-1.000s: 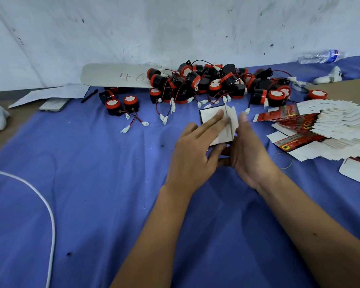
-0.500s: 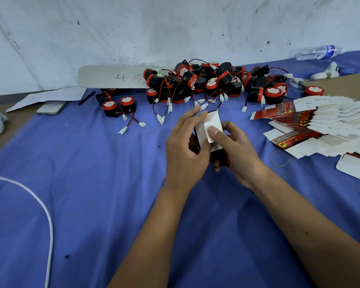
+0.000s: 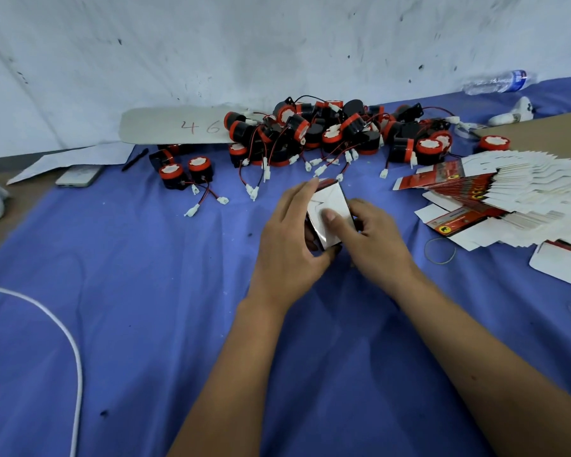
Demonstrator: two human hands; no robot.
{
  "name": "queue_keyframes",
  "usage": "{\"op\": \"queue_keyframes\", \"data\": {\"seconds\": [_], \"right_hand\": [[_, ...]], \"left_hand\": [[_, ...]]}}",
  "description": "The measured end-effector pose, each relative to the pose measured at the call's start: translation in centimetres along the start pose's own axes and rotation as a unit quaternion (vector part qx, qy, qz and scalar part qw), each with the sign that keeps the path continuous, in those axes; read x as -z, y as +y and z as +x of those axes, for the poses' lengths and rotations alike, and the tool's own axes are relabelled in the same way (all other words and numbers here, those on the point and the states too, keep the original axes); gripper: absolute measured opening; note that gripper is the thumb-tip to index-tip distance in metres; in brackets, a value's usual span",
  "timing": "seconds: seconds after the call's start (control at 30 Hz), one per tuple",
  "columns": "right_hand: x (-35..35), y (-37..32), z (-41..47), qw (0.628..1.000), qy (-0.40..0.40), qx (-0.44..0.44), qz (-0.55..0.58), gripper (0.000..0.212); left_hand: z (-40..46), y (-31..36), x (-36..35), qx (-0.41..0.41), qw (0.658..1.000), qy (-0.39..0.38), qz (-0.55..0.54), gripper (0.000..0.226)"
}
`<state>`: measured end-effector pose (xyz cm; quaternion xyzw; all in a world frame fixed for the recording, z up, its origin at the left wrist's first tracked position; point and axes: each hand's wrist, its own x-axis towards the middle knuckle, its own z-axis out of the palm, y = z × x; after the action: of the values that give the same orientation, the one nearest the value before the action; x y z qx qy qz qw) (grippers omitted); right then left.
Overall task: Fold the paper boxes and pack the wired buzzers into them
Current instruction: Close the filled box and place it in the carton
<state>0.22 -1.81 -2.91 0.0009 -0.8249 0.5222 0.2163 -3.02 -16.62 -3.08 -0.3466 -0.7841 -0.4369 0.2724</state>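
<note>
A small paper box (image 3: 331, 206), white inside with red print, stands between my hands above the blue cloth. My left hand (image 3: 289, 245) wraps its left side, fingers reaching the top edge. My right hand (image 3: 370, 239) grips the right side, with the thumb pressing a white flap down. A heap of black-and-red wired buzzers (image 3: 337, 131) lies behind, against the wall. Two more buzzers (image 3: 183, 171) sit apart on the left. A fanned stack of flat boxes (image 3: 508, 196) lies at the right.
Blue cloth (image 3: 145, 291) covers the table. A white cable (image 3: 63, 338) curves at the left. A phone (image 3: 80, 175) and a pen (image 3: 135, 159) lie at the back left, a cardboard strip marked 46 (image 3: 175, 127) leans behind. A rubber band (image 3: 440, 250) lies right, a water bottle (image 3: 498, 82) far right.
The flat sheet has been shaped into a box between my hands. My right thumb has moved onto the flap, and the box has tilted more upright.
</note>
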Motion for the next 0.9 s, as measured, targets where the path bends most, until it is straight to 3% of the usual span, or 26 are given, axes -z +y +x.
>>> {"op": "queue_keyframes", "data": {"seconds": [0.13,0.3,0.53,0.7,0.77,0.9], "right_hand": [[-0.1,0.2,0.0,0.999,0.029,0.006,-0.017,0.028],[-0.1,0.2,0.0,0.997,0.067,-0.013,-0.034,0.014],[0.0,0.5,0.1,0.996,0.077,-0.012,-0.043,0.012],[1.4,0.6,0.7,0.986,0.007,-0.05,0.162,0.024],[1.8,0.6,0.8,0.981,-0.009,-0.043,0.191,0.025],[1.1,1.0,0.6,0.996,0.006,-0.045,0.075,0.024]], "left_hand": [[0.0,0.7,-0.4,0.004,1.0,-0.022,0.004,0.074],[0.1,1.3,-0.2,0.005,0.999,-0.036,-0.01,0.071],[0.1,1.0,-0.8,-0.013,0.999,-0.036,-0.008,0.072],[0.0,-0.6,-0.4,0.006,1.0,-0.019,-0.012,0.08],[-0.2,-1.0,-0.4,0.025,0.999,-0.021,-0.009,0.078],[-0.2,-1.0,-0.6,0.014,0.999,-0.025,-0.021,0.073]]}}
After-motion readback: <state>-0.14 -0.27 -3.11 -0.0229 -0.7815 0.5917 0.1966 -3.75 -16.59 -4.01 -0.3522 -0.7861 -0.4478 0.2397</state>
